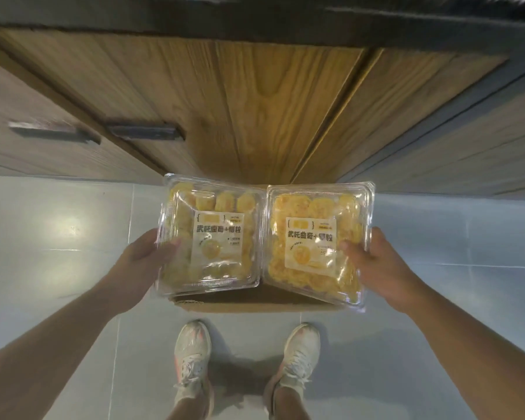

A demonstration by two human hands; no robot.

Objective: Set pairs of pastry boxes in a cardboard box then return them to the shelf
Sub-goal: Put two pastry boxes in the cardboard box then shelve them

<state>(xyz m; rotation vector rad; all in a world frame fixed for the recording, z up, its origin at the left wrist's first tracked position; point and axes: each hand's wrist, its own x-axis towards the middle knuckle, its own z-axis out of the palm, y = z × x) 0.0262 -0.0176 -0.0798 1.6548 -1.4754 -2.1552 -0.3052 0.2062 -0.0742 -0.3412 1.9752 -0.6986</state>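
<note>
Two clear plastic pastry boxes full of yellow cookies, each with a white label, are side by side in the air over a cardboard box [255, 300] on the floor. My left hand [147, 257] grips the outer left edge of the left pastry box [212, 234], thumb on the lid. My right hand [373, 262] grips the outer right edge of the right pastry box [315, 241], which tilts down to the right. The two boxes touch along their inner edges. Most of the cardboard box is hidden under them; only its near flap shows.
Wooden cabinet doors [255, 101] with dark handles [143, 133] rise right behind the cardboard box, under a dark countertop edge. The floor is pale grey tile [58, 237]. My two feet in white sneakers [193, 350] stand just in front of the cardboard box.
</note>
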